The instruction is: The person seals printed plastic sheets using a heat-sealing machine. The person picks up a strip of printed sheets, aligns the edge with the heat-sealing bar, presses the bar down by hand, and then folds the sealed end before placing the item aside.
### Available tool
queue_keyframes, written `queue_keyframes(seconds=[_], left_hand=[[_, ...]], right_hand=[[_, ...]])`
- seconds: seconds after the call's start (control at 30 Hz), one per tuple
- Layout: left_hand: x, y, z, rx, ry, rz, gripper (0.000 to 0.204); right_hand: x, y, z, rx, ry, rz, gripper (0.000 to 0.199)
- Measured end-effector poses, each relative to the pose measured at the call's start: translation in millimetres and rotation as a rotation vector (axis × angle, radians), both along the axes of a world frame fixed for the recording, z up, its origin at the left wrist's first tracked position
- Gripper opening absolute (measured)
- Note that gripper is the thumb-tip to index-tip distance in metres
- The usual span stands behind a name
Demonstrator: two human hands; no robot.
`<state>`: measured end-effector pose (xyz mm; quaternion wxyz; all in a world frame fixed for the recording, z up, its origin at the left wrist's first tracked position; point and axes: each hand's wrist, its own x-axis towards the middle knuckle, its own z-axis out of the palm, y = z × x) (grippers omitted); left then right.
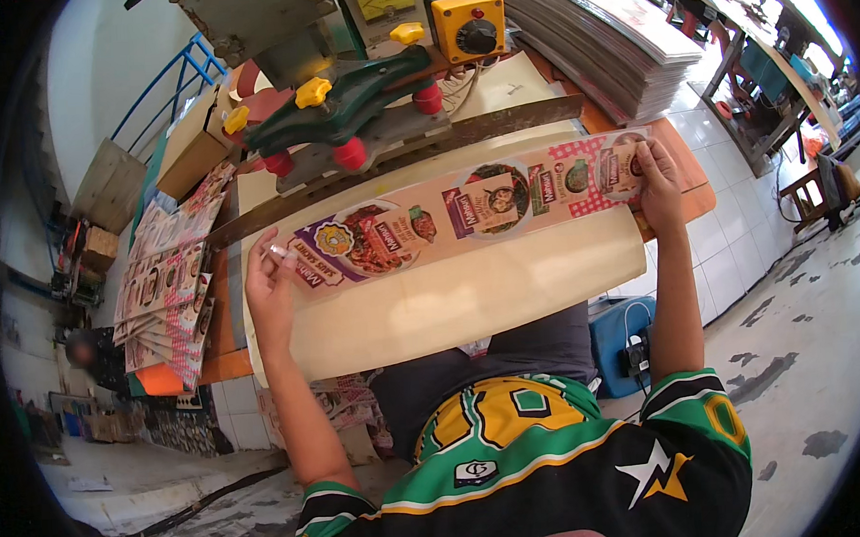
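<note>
A long printed packaging strip with food pictures lies across a cream work board, slanting up to the right. My left hand pinches its lower left end. My right hand grips its upper right end, thumb on the print. The strip stretches flat between both hands, in front of a green machine arm with red and yellow knobs.
A yellow control box stands behind the machine. A tall stack of printed sheets sits at the back right. More printed strips are fanned out at the left. A blue box rests on the floor by my right leg.
</note>
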<state>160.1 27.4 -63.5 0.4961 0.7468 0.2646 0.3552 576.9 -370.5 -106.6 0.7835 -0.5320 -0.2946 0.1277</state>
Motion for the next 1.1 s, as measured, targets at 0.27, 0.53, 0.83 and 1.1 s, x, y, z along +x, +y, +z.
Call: queue_keyframes(seconds=[0.27,0.53,0.83,1.1], left_hand=[[-34.5,15.6,-13.5,-0.004,-0.114,-0.025,0.023],[-47.6,5.5,16.4,0.193,0.069,-0.045,0.019],[-28.5,-23.9,50.1,0.647,0.296,0.127,0.02],[-20.2,-32.3,17.6,0.501,-0.002,0.345,0.028]], right_hand=[[-2.6,2.6,-4.2,-0.016,-0.009,0.024,0.024],[-5.6,5.6,-3.2,-0.07,-0.035,-0.021,0.027],[-10.7,6.4,3.0,-0.038,0.002,0.014,0.024],[-4.7,3.6,-3.8,-0.037,-0.039,0.025,0.025]])
